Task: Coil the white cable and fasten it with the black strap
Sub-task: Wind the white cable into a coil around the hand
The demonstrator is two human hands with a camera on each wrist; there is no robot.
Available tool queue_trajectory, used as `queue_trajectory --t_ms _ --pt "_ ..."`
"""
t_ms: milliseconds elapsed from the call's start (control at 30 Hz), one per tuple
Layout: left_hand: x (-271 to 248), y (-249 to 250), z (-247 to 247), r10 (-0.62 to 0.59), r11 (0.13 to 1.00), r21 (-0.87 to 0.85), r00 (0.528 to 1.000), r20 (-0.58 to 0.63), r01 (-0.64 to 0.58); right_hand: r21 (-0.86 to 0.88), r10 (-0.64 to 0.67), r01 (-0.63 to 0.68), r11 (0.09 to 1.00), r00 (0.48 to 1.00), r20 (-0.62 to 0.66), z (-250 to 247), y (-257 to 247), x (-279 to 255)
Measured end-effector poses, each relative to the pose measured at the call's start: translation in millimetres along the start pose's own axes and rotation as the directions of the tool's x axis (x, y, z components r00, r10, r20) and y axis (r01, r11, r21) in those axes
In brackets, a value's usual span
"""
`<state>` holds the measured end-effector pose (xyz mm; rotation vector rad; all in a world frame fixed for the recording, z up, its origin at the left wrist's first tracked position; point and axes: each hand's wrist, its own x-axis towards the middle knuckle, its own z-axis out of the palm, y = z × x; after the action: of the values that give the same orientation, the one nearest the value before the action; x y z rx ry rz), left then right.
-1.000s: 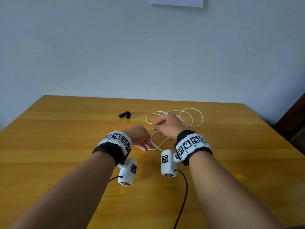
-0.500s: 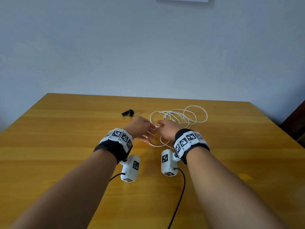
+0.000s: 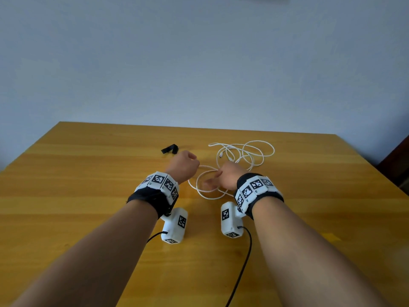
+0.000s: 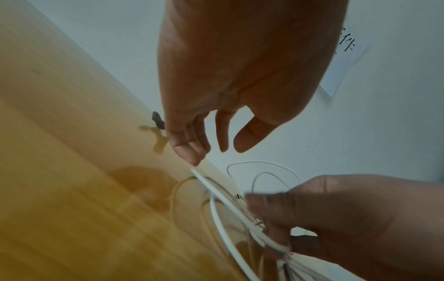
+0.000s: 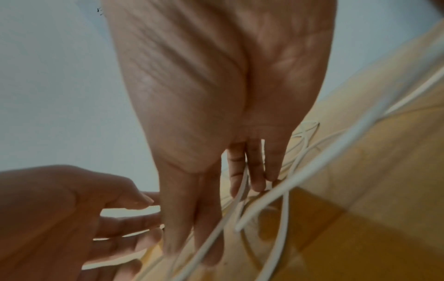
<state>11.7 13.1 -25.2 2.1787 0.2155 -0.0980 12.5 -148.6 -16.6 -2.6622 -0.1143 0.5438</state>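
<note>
The white cable (image 3: 254,151) lies in loose loops at the table's far middle, and one loop reaches back to my hands. My right hand (image 3: 218,178) grips a few strands of it, which run between its fingers (image 5: 254,176) in the right wrist view. A strand (image 4: 202,179) stretches from there to my left hand (image 3: 194,165). In the left wrist view the left fingertips (image 4: 192,155) touch that strand, thumb held apart, nothing pinched. The black strap (image 3: 170,149) lies folded on the wood just beyond the left hand, untouched.
The wooden table (image 3: 88,185) ends at a pale wall. A black lead (image 3: 243,262) trails from the right wrist camera toward the near edge. Dark furniture (image 3: 398,162) stands past the table's right side. A paper sheet (image 4: 346,57) hangs on the wall.
My hands have drawn apart after meeting over the cable. The left hand has moved left and farther out, close to the strap, and a cable loop now spreads between the hands.
</note>
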Motion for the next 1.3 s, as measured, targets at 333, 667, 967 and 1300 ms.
queue_trajectory --t_ms 333,667,967,1300 --pt "1 -6 11 0.056 0.987 0.136 0.982 0.178 -0.081 0.004 -0.152 0.152 0.988 0.988 -0.028 -5 8 -10" --pt "-7 -1 7 -0.046 0.969 0.246 0.969 0.242 -0.015 0.072 -0.114 0.140 0.988 0.952 -0.284 -9 22 -7" --pt "-17 10 10 -0.100 0.993 0.105 0.897 0.431 0.060 0.218 0.111 0.002 0.976 0.857 -0.503 -33 19 -15" --pt "-9 13 13 -0.003 0.992 -0.110 0.859 0.512 0.069 0.079 0.140 -0.120 0.990 0.935 -0.326 -34 13 5"
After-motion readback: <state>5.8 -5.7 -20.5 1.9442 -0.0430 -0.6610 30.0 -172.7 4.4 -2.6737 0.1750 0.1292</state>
